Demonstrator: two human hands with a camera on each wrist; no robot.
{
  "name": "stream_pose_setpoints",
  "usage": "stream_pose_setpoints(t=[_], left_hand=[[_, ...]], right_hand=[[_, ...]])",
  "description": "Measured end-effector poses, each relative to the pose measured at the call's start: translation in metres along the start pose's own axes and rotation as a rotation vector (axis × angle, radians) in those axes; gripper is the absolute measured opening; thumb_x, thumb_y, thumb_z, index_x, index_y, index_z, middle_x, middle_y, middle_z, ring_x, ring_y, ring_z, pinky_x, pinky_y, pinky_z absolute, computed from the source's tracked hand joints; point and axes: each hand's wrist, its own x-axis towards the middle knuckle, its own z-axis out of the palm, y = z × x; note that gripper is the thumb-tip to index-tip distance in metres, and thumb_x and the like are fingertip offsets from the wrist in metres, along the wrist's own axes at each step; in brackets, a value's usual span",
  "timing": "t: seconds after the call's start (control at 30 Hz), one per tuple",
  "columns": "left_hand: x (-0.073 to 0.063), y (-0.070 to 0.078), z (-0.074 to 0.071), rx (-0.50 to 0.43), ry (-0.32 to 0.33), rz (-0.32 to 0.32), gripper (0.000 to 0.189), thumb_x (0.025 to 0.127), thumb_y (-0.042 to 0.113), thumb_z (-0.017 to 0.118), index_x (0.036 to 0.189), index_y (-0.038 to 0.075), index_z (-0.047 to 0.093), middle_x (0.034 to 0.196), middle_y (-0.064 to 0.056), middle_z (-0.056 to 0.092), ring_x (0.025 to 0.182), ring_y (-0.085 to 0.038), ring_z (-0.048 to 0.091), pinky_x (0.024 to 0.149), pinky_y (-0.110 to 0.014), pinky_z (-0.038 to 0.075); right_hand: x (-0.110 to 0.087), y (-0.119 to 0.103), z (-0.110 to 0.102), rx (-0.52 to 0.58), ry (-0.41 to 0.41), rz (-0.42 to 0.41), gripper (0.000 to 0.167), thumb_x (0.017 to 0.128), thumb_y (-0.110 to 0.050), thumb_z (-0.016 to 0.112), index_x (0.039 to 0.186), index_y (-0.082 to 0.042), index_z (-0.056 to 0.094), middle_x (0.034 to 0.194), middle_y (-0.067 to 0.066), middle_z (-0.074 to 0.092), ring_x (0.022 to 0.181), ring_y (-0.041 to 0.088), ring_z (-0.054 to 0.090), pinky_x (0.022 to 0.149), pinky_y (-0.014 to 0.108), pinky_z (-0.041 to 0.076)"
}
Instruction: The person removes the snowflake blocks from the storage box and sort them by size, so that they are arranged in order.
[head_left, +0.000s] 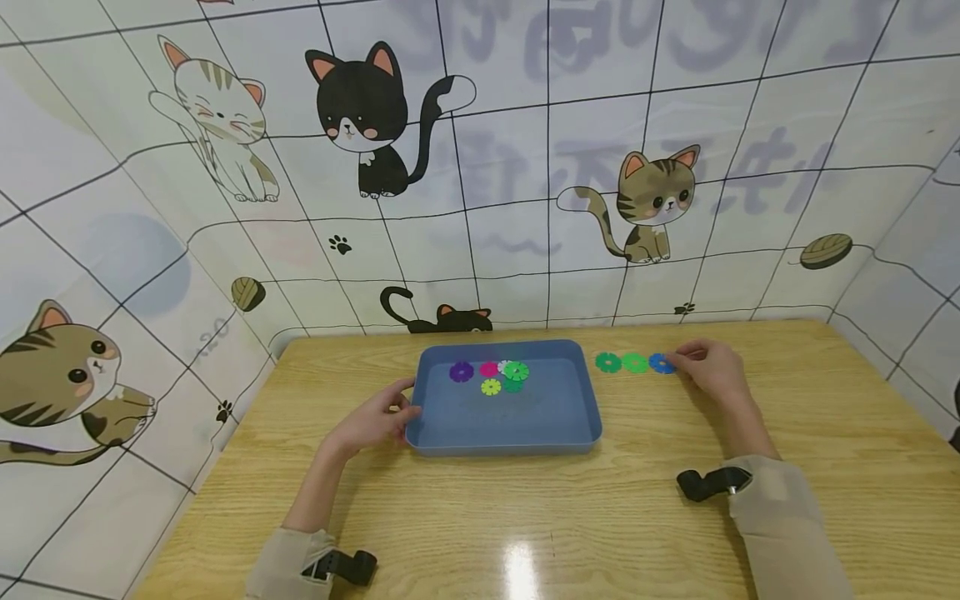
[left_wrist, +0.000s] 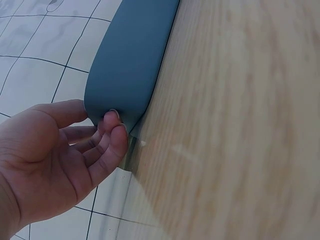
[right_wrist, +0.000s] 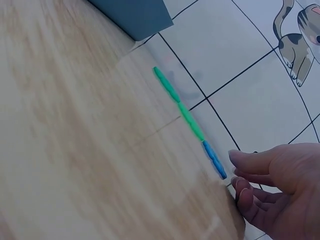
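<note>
A pale wooden table [head_left: 465, 512] with a long, streaky grain carries a shallow blue tray [head_left: 502, 448] toward its far edge. To the tray's right, a dark green disc [head_left: 608, 367], a light green disc [head_left: 635, 367] and a blue disc [head_left: 659, 367] lie flat in a close row.

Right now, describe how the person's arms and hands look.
The left hand and right hand are bare, without gloves. The left sleeve and right sleeve are plain beige, ending partway along the forearms. A small black device is fixed near each cuff.
</note>
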Motion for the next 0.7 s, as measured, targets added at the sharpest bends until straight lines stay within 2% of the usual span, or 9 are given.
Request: stream_pose_setpoints(t=[0.17,0.43,0.57,0.7], left_hand=[[0.0,0.0,-0.001,0.001,-0.004,0.012,0.063,0.104,0.01,0.056,0.156,-0.006,0.024,0.092,-0.018,0.053,0.068,-0.024,0.063,0.069,-0.038,0.057],[-0.001,-0.001,-0.001,0.007,0.005,-0.009,0.064,0.104,0.011,0.056,0.157,-0.004,0.023,0.094,-0.017,0.054,0.068,-0.024,0.064,0.069,-0.035,0.057],[-0.001,-0.001,-0.001,0.007,0.002,-0.004,0.065,0.104,0.012,0.056,0.157,-0.006,0.022,0.095,-0.018,0.054,0.068,-0.023,0.063,0.069,-0.035,0.057],[0.0,-0.001,-0.001,0.005,0.004,-0.011,0.064,0.104,0.012,0.056,0.157,-0.004,0.023,0.095,-0.018,0.054,0.069,-0.023,0.064,0.07,-0.035,0.057]], right_hand=[[-0.001,-0.006,0.0,0.011,0.007,-0.005,0.045,0.101,-0.034,0.062,0.119,0.007,0.063,0.11,0.027,0.065,0.094,0.034,0.061,0.07,0.031,0.047],[0.0,-0.032,0.002,0.105,-0.001,-0.055,0.05,0.103,-0.035,0.06,0.126,0.01,0.06,0.106,0.027,0.064,0.074,0.025,0.066,0.06,0.03,0.053],[-0.001,-0.046,0.007,0.116,-0.019,-0.103,0.049,0.103,-0.034,0.06,0.126,0.009,0.061,0.11,0.028,0.064,0.077,0.026,0.068,0.061,0.028,0.054],[-0.004,-0.061,0.013,0.15,-0.054,-0.128,0.048,0.102,-0.034,0.061,0.127,0.007,0.061,0.111,0.027,0.064,0.082,0.032,0.067,0.065,0.032,0.057]])
